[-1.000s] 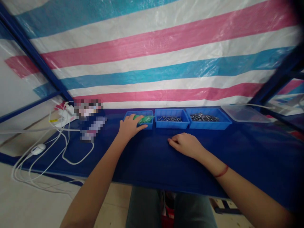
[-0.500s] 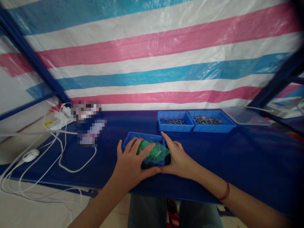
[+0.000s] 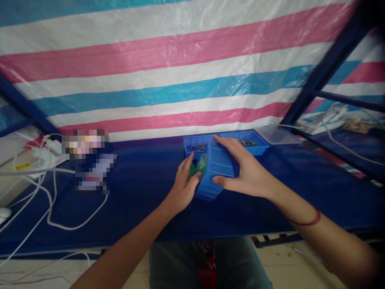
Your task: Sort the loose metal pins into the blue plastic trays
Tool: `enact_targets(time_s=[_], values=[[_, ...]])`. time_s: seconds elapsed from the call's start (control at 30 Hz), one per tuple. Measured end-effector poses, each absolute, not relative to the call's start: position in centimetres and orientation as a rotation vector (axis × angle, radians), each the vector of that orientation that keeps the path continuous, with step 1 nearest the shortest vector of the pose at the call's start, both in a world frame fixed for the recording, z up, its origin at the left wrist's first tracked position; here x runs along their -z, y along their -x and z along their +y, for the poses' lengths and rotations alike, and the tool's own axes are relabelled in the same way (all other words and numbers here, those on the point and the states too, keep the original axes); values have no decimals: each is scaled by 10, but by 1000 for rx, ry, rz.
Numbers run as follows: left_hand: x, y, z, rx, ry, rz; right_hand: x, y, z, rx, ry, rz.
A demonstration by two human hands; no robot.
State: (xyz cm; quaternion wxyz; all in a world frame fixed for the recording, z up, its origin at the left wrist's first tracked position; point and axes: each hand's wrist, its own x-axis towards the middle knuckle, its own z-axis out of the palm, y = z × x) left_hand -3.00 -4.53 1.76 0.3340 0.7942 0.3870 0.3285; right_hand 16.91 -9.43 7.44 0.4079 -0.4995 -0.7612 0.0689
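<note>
My right hand (image 3: 251, 170) grips a small blue plastic bin (image 3: 216, 164) by its outside, thumb below and fingers over the upper edge. The bin is tipped on its side above the blue table, its ribbed underside towards the right and its mouth to the left. At that mouth my left hand (image 3: 184, 186) is closed on a green plastic bag (image 3: 201, 163), thumb in front and fingers behind. The bag is crumpled and partly hidden by the bin and my fingers; its contents do not show.
Behind my hands stand two blue bins, the left bin (image 3: 189, 141) and the right bin (image 3: 262, 149), holding slim metal pieces. A clear plastic lid (image 3: 278, 135) lies at the back right. White cables (image 3: 75, 228) and a power strip (image 3: 45, 154) are on the left.
The bin has been lifted and tipped onto its side. My right hand has moved onto its outside, and my left hand has gone from lying over the bag to gripping it. The view has turned right.
</note>
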Motion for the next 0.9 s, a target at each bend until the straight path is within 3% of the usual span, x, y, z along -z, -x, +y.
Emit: enact_targets(time_s=[0.4, 0.9], values=[[0, 29, -48, -1051, -2107, 930, -97, -158, -71, 56, 1219, -2191], [-5, 24, -66, -650, -2591, 1149, -133, -223, -98, 523, 1392, -2333]])
